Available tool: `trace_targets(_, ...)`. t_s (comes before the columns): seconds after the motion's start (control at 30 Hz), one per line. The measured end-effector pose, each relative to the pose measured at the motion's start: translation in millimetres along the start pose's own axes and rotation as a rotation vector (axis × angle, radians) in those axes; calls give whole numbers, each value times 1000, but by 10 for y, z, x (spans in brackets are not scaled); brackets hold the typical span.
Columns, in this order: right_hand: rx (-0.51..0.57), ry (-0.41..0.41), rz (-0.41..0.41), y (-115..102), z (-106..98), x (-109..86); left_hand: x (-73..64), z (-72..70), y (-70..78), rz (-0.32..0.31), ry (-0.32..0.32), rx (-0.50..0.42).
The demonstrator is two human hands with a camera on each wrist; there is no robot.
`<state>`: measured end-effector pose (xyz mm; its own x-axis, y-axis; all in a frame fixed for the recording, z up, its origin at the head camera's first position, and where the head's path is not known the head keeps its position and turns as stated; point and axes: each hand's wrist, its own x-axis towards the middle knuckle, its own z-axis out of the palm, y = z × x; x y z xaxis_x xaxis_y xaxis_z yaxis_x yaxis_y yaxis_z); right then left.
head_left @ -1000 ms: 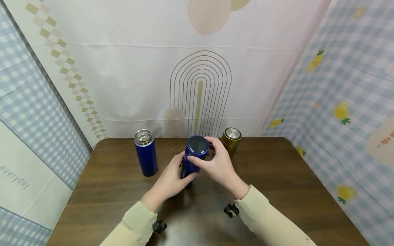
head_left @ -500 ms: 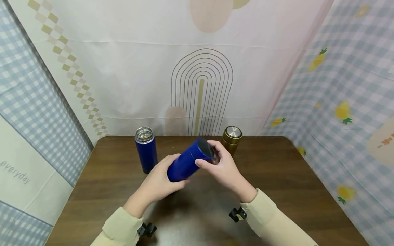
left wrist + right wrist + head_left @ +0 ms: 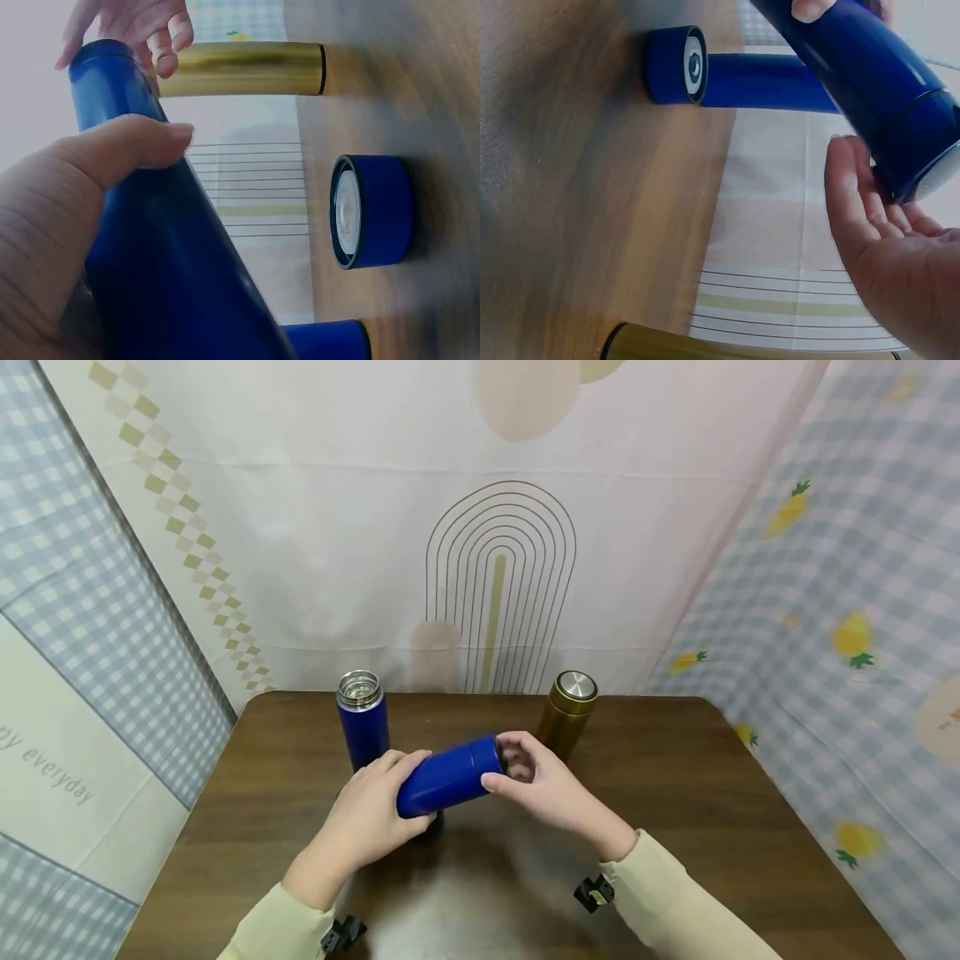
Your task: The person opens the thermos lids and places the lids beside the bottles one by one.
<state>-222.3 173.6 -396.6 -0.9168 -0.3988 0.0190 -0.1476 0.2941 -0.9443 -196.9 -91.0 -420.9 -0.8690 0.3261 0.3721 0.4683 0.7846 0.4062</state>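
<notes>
- One blue bottle [image 3: 444, 781] (upright a sec ago) now tilts near-level above table [image 3: 720, 818], your L hand [image 3: 363, 814] gripping it.
- Your R hand [image 3: 551, 787] is loosely spread at its seamed end [image 3: 486, 757], now prob. easier to reach.

Booth-like tabletop space, possibly in home, room beyond hidden: brown wood-grain table [image 3: 720, 810], white printed cloth [image 3: 337, 552] behind, blue gingham cloths [image 3: 780, 577] hanging either side.
</notes>
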Motion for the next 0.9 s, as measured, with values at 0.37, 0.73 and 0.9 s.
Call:
trace_targets(0.37, 59, 41, 184, 38, 136, -13, 19, 25, 43, 173, 67, 234)
trace_targets(0.73, 76, 36, 112, 52, 191, -31, 1, -17, -19, 148, 26, 155)
trace_targets(0.9, 95, 27, 117, 55, 207, -43, -19, -30, -35, 152, 25, 130)
